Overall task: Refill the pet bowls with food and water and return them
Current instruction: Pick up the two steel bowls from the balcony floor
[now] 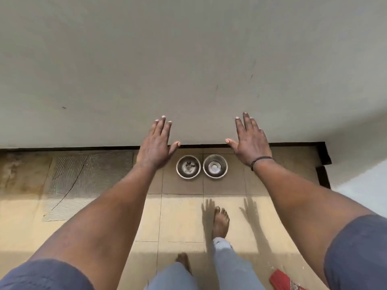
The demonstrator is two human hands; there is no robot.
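Beige tiled floor (182,218), two round steel bowls (188,166) side by side.

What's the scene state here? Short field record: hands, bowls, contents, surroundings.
left hand: open, fingers straight, holding nothing
right hand: open, fingers straight, holding nothing
left bowl: steel, on the tiled floor, a few dark bits inside
right bowl: steel, beside the left bowl, looks empty of food
bowl position: side by side near the wall
other: red object at the lower right
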